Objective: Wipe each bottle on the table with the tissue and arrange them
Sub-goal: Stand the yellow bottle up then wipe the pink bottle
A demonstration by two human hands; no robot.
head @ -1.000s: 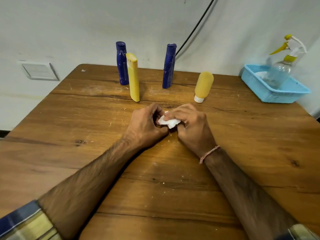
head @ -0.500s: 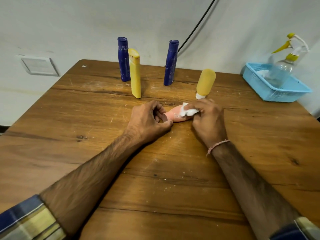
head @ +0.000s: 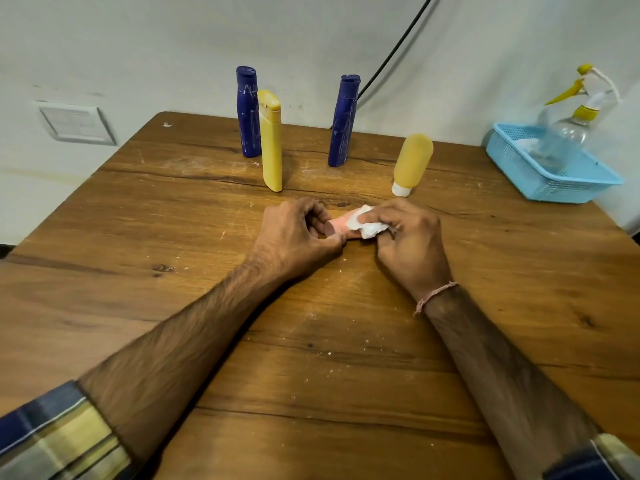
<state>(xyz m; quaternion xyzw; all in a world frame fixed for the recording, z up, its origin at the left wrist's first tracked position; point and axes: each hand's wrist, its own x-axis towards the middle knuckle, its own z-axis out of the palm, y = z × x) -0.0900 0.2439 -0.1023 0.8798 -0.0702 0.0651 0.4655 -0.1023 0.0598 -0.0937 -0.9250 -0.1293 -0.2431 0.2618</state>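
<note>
A small pink bottle (head: 338, 227) lies on its side on the wooden table (head: 173, 237), between my two hands. My left hand (head: 298, 237) grips its left end, fingers curled round the cap. My right hand (head: 408, 237) pinches a crumpled white tissue (head: 367, 225) and presses it on the bottle's right part, which it hides. Behind stand two dark blue bottles (head: 248, 112) (head: 343, 121), a tall yellow bottle (head: 270, 142) and a squat yellow bottle (head: 412, 164) upside down on its white cap.
A light blue basket (head: 554, 174) at the table's back right holds a clear spray bottle (head: 568, 126) with a yellow trigger. A black cable (head: 398, 46) runs down the wall behind the table. A white switch plate (head: 74, 123) is on the wall at left.
The pink bottle, hidden a second ago, now shows between my hands. My right hand slid the tissue right along it, then back a little toward the left hand.
</note>
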